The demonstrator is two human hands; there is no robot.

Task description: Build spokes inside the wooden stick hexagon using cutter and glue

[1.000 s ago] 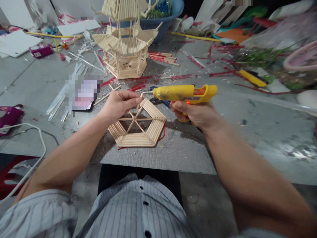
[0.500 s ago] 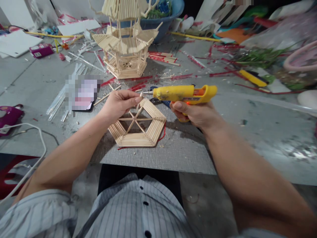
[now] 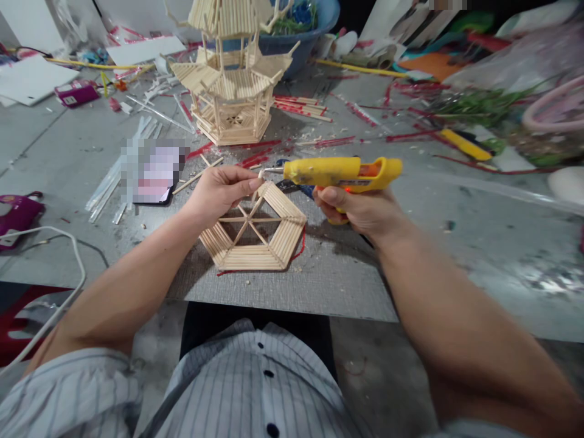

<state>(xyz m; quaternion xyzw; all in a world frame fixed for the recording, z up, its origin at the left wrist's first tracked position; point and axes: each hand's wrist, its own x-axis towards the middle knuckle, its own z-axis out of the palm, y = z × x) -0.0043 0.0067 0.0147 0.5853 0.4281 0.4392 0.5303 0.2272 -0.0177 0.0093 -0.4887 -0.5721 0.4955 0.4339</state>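
My right hand [image 3: 343, 204] is wrapped round the grip of a yellow glue gun [image 3: 323, 171], whose metal nozzle points left. Between thumb and fingertips, my left hand [image 3: 223, 188] pinches a short wooden stick [image 3: 260, 174] held upright, its top right by the nozzle tip. Whether nozzle and stick touch I cannot tell. Below the pinched stick lies a flat hexagonal frame [image 3: 252, 258] of wooden sticks with spokes meeting in the middle. My left hand covers its upper left part.
A wooden stick pagoda [image 3: 235, 85] stands behind the hands, before a blue basin [image 3: 298, 45]. Left lie a phone [image 3: 157, 173], clear glue sticks [image 3: 107, 170] and a purple device [image 3: 18, 219] with a white cable. A yellow cutter [image 3: 466, 144] and red strips litter the right.
The glue gun has shifted very slightly to the right. My left hand and the hexagonal frame stay where they were.
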